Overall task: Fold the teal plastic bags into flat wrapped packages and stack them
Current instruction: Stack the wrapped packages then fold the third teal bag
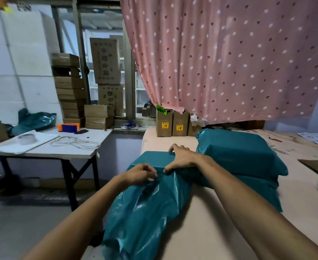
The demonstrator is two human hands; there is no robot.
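Note:
A teal plastic bag with a boxy load inside lies on the pink surface in front of me, its loose open end trailing toward me over the edge. My left hand pinches the bag's film where the loose part meets the packed part. My right hand presses flat on the packed end, thumb on the same fold line. To the right, two wrapped teal packages are stacked: the upper one on a lower one.
Small cardboard boxes stand at the back under a pink dotted curtain. A white folding table on the left holds a tape roll, a cord, an orange-blue dispenser and a crumpled teal bag. Stacked cartons stand behind it.

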